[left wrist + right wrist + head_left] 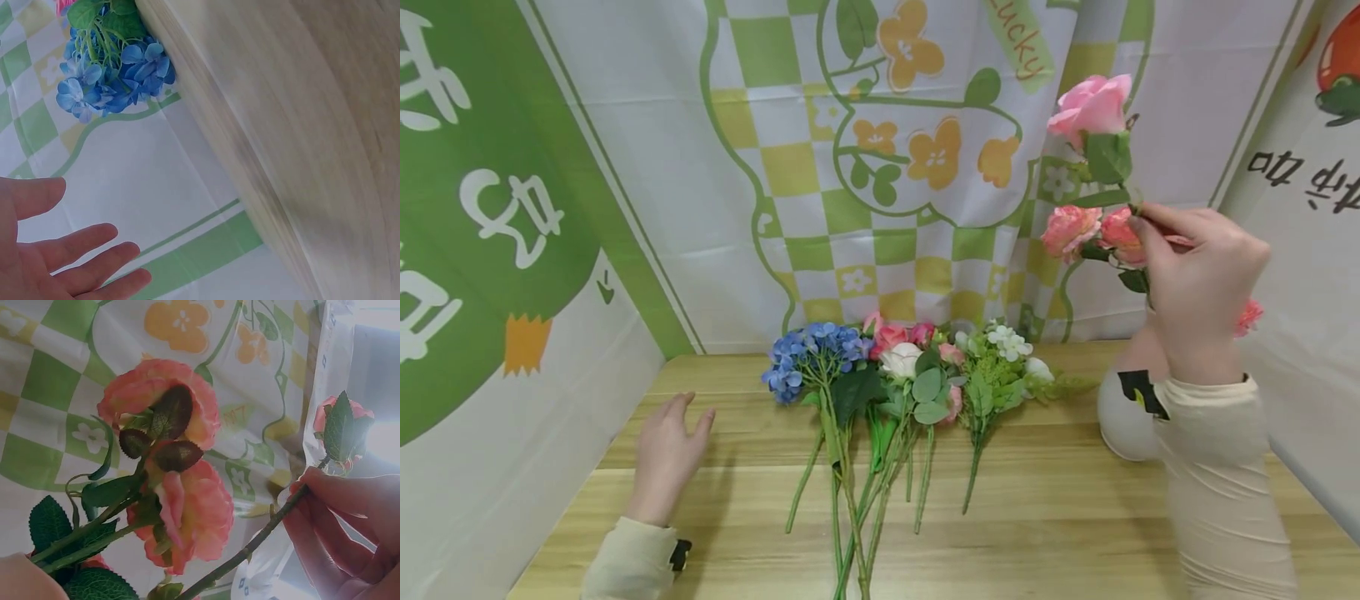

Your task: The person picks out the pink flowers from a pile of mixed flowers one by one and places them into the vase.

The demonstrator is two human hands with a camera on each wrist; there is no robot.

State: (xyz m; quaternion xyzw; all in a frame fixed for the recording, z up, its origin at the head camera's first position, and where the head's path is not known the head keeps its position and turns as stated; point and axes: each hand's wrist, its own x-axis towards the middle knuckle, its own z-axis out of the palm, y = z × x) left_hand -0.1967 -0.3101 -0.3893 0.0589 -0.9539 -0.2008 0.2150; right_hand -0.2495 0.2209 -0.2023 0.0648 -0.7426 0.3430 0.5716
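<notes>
My right hand [1206, 275] pinches the stem of a pink rose [1093, 108] between thumb and fingers, above a pale round vase [1126, 417]. In the right wrist view, the right hand [350, 537] grips the green stem [244, 553] just below the rose head [344, 428]. Coral flowers [194, 512] with dark leaves stand beside that stem; the vase's mouth is hidden. Over the table's left side, my left hand [668, 454] holds nothing, its fingers spread. The left wrist view shows the left hand [69, 256] with fingers extended.
Blue hydrangeas [820, 354], a white rose [901, 360] and green sprigs with white blossoms [1000, 375] lie in a row along the middle of the wooden table [760, 567], stems towards me. A patterned cloth [820, 192] hangs behind the table's back edge.
</notes>
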